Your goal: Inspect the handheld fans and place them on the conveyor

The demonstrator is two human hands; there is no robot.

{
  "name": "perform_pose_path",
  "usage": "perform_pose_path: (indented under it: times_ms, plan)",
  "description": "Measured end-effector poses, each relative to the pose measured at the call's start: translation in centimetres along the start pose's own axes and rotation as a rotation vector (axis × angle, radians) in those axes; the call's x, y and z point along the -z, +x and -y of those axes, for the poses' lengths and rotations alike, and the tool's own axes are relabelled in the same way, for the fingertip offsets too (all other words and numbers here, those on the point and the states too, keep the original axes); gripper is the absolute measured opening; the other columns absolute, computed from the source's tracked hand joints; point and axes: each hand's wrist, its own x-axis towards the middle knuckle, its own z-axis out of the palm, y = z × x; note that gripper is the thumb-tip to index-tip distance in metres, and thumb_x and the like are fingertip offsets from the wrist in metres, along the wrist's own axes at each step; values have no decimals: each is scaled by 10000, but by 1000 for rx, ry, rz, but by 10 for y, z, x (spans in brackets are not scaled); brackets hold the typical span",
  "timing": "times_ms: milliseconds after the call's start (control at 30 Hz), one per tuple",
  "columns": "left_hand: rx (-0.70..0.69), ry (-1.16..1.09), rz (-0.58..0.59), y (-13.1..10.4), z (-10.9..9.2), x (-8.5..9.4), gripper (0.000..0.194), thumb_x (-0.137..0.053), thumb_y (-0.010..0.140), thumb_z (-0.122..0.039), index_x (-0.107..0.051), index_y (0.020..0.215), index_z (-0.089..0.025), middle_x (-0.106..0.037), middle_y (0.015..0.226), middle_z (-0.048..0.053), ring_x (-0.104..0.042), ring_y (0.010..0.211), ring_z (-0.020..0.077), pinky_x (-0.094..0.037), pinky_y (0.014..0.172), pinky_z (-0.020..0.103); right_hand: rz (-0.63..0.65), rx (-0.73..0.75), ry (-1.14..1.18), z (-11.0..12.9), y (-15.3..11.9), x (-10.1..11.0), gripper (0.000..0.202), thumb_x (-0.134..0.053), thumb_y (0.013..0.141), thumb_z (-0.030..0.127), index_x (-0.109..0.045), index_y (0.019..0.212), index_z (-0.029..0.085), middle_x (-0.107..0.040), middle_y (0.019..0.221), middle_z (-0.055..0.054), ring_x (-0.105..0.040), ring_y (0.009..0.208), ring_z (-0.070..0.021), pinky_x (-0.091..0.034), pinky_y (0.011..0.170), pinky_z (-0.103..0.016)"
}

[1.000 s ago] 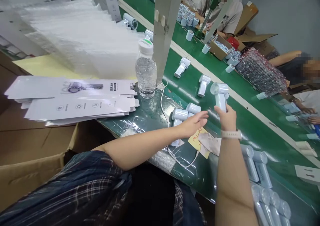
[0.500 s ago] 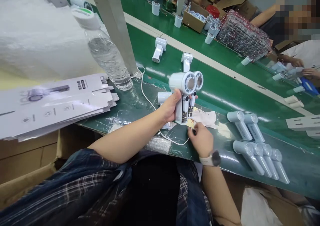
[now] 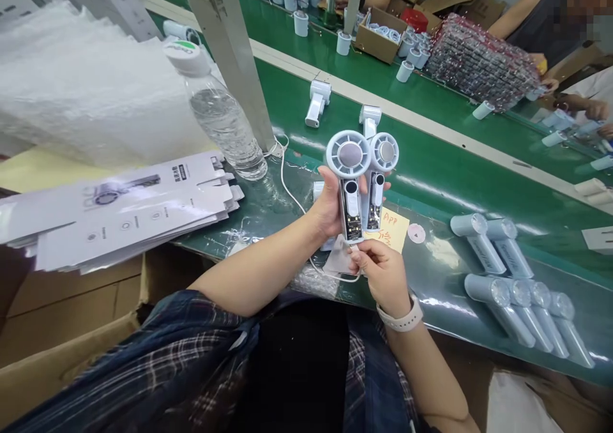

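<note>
Two light-blue handheld fans stand side by side in my left hand, their round grilles up. The nearer fan and the farther fan both show bare circuit boards in their handles. My right hand pinches the end of a white cable at the bottom of the nearer fan's handle. Whether the plug is fully inside cannot be made out. Behind the hands lies a yellow note with red writing, beside a small round pink sticker.
Flat printed boxes and a water bottle are at the left, by a metal post. Several assembled fans lie at the right. Two more fans rest on the green conveyor. People work across it.
Both fans have turned so their grilles and boards face me. My right hand has brought the cable end up to the nearer handle's base. A white cloth-like piece no longer covers the yellow note.
</note>
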Motion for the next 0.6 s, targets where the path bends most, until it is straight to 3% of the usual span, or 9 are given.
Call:
perform_pose_path:
  times_ms: [133,233,333,433,500,600]
  plan:
    - [-39,138,-30,-1,7,2,918,-52,750,-1049,-445,758,-219,-717,1174,193,-655,1276,327,-633,950,478,-108,29,20,-7,-4,-12,380,-752,888,556,-616,768,222,-556,494,68,-536,433,-115,-458,471,-245]
    - [-74,301,6,-3,12,1,965,51,773,-1005,-497,790,-210,-734,1071,216,-645,1262,349,-629,916,521,-112,24,99,-9,-8,-19,445,-659,944,632,-536,773,240,-446,461,106,-450,366,-105,-379,405,-231]
    - [-108,355,52,-5,10,-2,1024,85,761,-1000,-552,817,-200,-732,1058,222,-643,1240,346,-628,868,509,-74,129,10,-7,-9,-18,393,-612,994,575,-575,800,235,-580,576,46,-593,528,-147,-506,554,-275]
    - [-77,251,-12,-6,2,-5,1035,89,729,-1019,-555,816,-213,-725,1086,171,-676,1188,299,-619,817,435,-45,287,-150,-5,-10,-13,314,-562,1033,480,-650,868,228,-733,874,-47,-699,850,-208,-563,812,-352]
    - [-14,165,-95,-6,-3,-7,1021,93,713,-1026,-531,788,-222,-719,988,134,-696,1147,274,-611,798,408,-79,323,-185,-5,-9,-10,296,-554,1034,456,-655,873,229,-732,913,-56,-690,875,-217,-551,820,-360]
    - [26,89,-170,-8,-6,-6,980,61,684,-1054,-468,723,-230,-691,843,110,-710,1116,282,-615,803,429,-169,258,-164,-7,-9,-8,309,-587,1022,460,-635,823,229,-704,787,-27,-657,757,-198,-523,730,-335]
